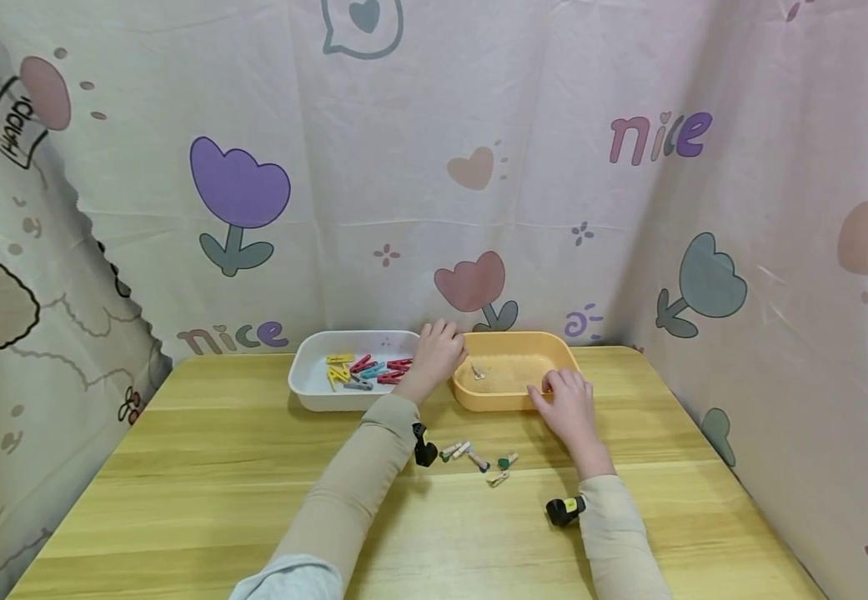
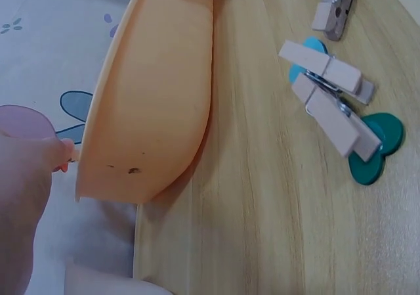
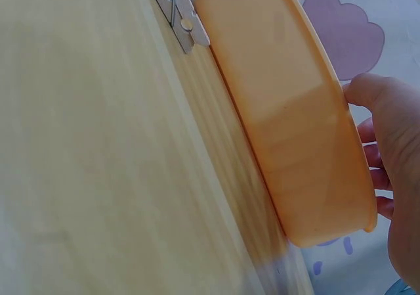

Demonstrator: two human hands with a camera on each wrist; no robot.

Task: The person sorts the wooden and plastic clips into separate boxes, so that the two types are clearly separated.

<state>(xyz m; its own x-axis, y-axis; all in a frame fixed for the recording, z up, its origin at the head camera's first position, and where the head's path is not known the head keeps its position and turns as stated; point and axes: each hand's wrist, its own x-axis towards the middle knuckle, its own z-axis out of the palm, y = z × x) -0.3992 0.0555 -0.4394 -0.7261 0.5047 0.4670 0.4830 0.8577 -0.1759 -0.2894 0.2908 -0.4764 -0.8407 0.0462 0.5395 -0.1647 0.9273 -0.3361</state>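
My left hand (image 1: 439, 358) is at the left end of the yellow-orange plastic tub (image 1: 512, 403), between it and the white tub. In the left wrist view, its fingertips pinch a small orange-red piece (image 2: 63, 167) against the tub's rim; most of the piece is hidden. My right hand (image 1: 570, 404) grips the tub's near rim towards the right, thumb outside and fingers over the inner side. A small wooden clothespin (image 1: 478, 372) shows inside the tub. Several more wooden clothespins lie on the table before it, one with a green decoration (image 2: 380, 147).
To the left stands a white tub (image 1: 332, 402) with yellow, red, blue and grey plastic clothespins (image 1: 363, 363), partly behind my left hand. Both tubs stand at the far edge of the wooden table (image 1: 201, 483), against a printed curtain (image 1: 373, 167).
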